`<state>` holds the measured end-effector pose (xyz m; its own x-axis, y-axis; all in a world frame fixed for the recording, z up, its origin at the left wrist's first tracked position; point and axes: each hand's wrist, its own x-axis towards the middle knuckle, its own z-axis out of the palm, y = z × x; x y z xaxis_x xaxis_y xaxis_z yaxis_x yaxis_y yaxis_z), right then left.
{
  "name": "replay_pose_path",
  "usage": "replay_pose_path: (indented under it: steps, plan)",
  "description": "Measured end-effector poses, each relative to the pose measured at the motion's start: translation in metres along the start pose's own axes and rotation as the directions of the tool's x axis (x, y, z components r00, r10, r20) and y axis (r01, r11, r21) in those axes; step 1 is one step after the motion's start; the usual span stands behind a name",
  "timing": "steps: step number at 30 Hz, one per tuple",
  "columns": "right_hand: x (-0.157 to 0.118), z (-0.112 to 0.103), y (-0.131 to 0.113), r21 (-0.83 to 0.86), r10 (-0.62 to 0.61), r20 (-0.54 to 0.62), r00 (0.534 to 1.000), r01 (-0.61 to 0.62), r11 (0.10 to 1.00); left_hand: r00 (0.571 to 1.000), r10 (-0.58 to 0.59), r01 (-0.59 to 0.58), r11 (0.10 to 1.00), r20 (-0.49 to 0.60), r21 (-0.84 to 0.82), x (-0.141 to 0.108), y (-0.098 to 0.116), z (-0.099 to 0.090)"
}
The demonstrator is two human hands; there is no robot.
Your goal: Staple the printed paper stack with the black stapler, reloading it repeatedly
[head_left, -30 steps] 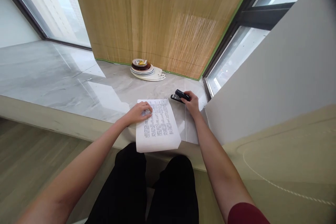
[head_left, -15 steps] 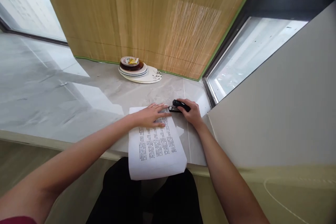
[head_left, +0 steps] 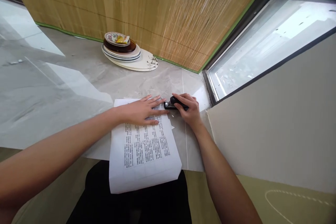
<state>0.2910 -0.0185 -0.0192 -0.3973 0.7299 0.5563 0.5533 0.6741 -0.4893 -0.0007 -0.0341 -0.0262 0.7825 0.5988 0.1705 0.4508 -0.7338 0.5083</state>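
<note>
Printed sheets of paper [head_left: 145,157] lie on the grey marble ledge, their near end hanging past its front edge. My left hand [head_left: 143,110] rests flat on the upper part of the paper with its fingers spread. At the paper's upper right edge is a black stapler [head_left: 172,105], its front end close to my left fingertips. My right hand [head_left: 189,110] is wrapped round the stapler's rear part from the right. Whether the stapler's jaws reach over the paper's edge is too small to tell.
Stacked plates [head_left: 126,50] with a small yellow packet on top stand at the back of the marble ledge [head_left: 78,126]. Behind them hangs a bamboo blind [head_left: 131,3]. A window and a pale wall [head_left: 278,119] bound the right side.
The view has moved closer and shifted, so the plates and paper appear larger and further left. Both hands keep nearly the same places at the paper and stapler.
</note>
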Motion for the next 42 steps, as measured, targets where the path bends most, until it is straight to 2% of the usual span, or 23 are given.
replay_pose_path:
  steps: [3, 5, 8, 12, 23, 33, 42]
  plan:
    - [-0.001, 0.002, 0.0, -0.076, -0.025, -0.059, 0.998, 0.021, 0.997, 0.996, -0.04, 0.03, 0.992, 0.08, 0.125, -0.001, 0.004, -0.006]
    - [-0.001, 0.003, 0.001, -0.112, -0.024, -0.072, 0.997, 0.015, 0.994, 0.995, -0.054, 0.037, 0.981, 0.087, 0.188, -0.002, 0.006, -0.008]
    - [-0.001, 0.002, 0.0, -0.118, -0.017, -0.055, 0.998, 0.01, 0.993, 0.997, -0.013, -0.004, 0.975, 0.075, 0.224, 0.0, 0.008, -0.007]
    - [0.0, 0.002, -0.003, -0.091, -0.046, -0.038, 0.998, 0.042, 0.995, 0.998, 0.019, -0.032, 0.977, 0.063, 0.209, 0.003, 0.009, -0.004]
    - [0.0, 0.005, -0.011, -0.111, -0.049, -0.016, 0.999, 0.046, 0.993, 0.988, -0.043, 0.016, 0.984, 0.15, 0.176, 0.004, 0.016, -0.001]
    - [0.0, 0.009, -0.018, -0.227, 0.011, 0.008, 1.0, -0.009, 0.974, 0.988, -0.059, 0.033, 0.984, 0.142, 0.176, 0.005, 0.015, -0.003]
    - [0.0, 0.009, -0.019, -0.232, 0.036, 0.012, 0.999, -0.032, 0.972, 0.986, -0.064, 0.038, 0.985, 0.153, 0.168, 0.003, 0.014, -0.002]
